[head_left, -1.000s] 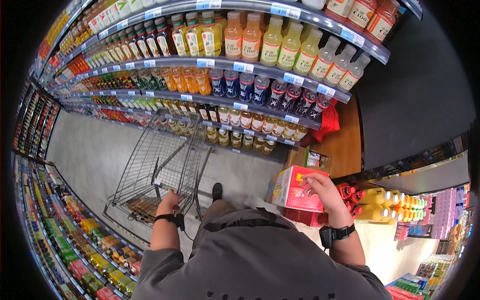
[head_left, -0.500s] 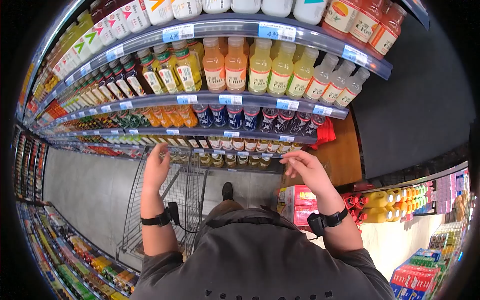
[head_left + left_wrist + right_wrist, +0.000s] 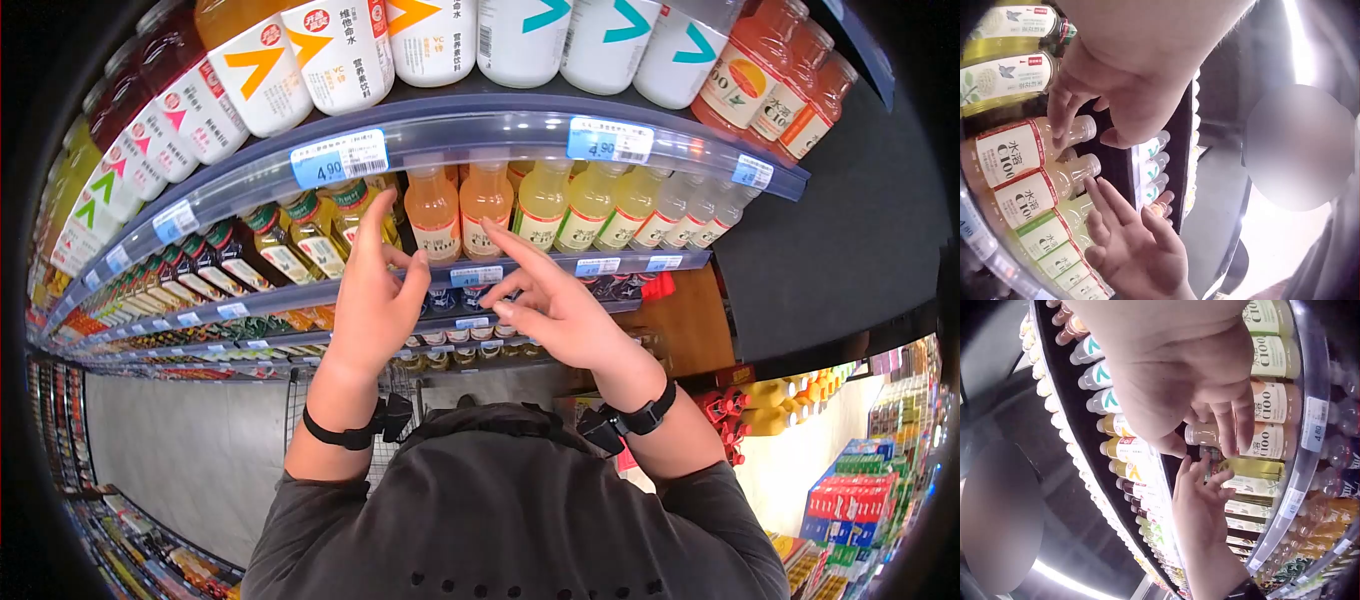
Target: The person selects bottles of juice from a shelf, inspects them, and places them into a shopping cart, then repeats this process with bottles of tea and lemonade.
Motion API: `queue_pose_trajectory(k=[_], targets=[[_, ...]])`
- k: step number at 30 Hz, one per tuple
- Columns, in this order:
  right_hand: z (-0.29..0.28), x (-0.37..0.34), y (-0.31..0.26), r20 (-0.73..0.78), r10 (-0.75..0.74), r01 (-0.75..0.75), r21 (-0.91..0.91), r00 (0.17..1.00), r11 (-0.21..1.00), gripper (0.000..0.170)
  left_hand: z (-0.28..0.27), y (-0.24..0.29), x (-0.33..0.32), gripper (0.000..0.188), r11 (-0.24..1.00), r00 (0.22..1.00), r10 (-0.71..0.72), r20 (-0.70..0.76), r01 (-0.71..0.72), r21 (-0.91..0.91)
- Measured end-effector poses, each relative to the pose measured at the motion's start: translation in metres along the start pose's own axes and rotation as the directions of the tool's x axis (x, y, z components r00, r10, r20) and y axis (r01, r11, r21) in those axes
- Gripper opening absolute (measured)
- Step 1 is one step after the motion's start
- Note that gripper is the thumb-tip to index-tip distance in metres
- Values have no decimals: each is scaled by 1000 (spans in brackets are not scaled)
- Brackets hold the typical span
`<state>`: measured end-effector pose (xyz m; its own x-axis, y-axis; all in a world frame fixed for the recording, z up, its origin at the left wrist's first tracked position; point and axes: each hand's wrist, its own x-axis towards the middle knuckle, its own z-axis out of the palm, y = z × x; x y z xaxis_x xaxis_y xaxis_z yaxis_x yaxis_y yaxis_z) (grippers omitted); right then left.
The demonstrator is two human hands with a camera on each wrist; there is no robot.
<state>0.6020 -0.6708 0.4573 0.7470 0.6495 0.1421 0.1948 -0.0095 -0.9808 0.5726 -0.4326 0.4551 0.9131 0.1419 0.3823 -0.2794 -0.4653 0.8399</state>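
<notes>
Both hands are raised in front of a drinks shelf, with nothing held in either. In the head view my left hand (image 3: 375, 300) has its fingers loosely extended and its thumb apart, just left of two orange drink bottles (image 3: 433, 215). My right hand (image 3: 555, 310) reaches in from the right, its index finger stretched toward the second orange bottle (image 3: 487, 205) and overlapping its lower part. The left wrist view shows the left fingertips close over an orange bottle (image 3: 1010, 156). In the right wrist view the right fingers overlap an orange-drink bottle (image 3: 1266, 440).
Yellow-green bottles (image 3: 541, 205) stand right of the orange ones, and yellow tea bottles (image 3: 310, 235) to the left. White-labelled bottles (image 3: 430, 40) fill the shelf above, behind a price rail (image 3: 470, 135). A wire cart (image 3: 300, 400) stands low at the left, partly hidden by the left arm.
Both hands have risen and moved toward each other, from the cart and a red box up to the shelf with the orange bottles. The shelf now appears closer.
</notes>
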Motion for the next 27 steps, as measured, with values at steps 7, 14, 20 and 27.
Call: queue_pose_trajectory(k=[7, 14, 20, 27], targets=[[12, 47, 7, -5, -31, 31, 44, 1000, 999, 84, 4, -22, 39, 70, 994, 997, 25, 68, -33, 108], [2, 62, 19, 34, -50, 50, 5, 998, 999, 84, 14, -36, 47, 63, 997, 995, 80, 63, -81, 13], [-4, 55, 9, 82, -18, 13, 56, 996, 998, 80, 17, -31, 39, 59, 994, 993, 84, -79, -77, 82], [-16, 29, 1, 215, -9, -8, 78, 977, 997, 79, 18, -8, 8, 50, 959, 966, 223, -132, -194, 207]])
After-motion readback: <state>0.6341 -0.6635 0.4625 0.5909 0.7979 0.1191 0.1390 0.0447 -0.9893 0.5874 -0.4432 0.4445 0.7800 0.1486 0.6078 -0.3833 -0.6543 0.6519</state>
